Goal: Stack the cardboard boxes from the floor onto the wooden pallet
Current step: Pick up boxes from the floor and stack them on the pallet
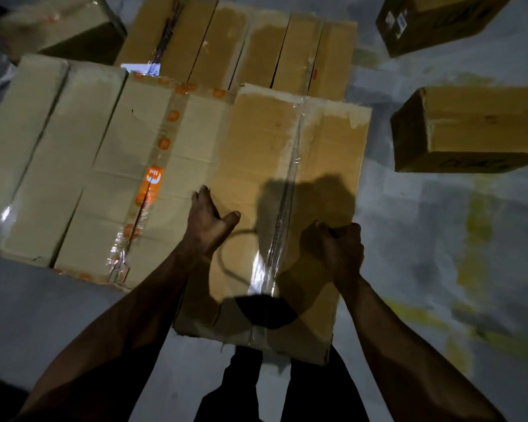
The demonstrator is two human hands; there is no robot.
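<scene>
Front box (317, 153): matt brown cardboard, scuffed edges, glossy clear tape (287, 208) down its seam. Neighbour box (113, 166): paler cardboard, shiny orange-printed tape (154, 178). Floor (439, 239): dull grey concrete, stained yellow.

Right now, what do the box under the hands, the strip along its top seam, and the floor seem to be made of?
Box: brown cardboard, matte, with scuffed pale patches and a frayed near edge.
Seam strip: looks like clear plastic packing tape; it is glossy, wrinkled and catches the light.
Floor: probably bare concrete, grey and mottled, with worn yellow paint marks; the blur leaves its finish unclear.
</scene>
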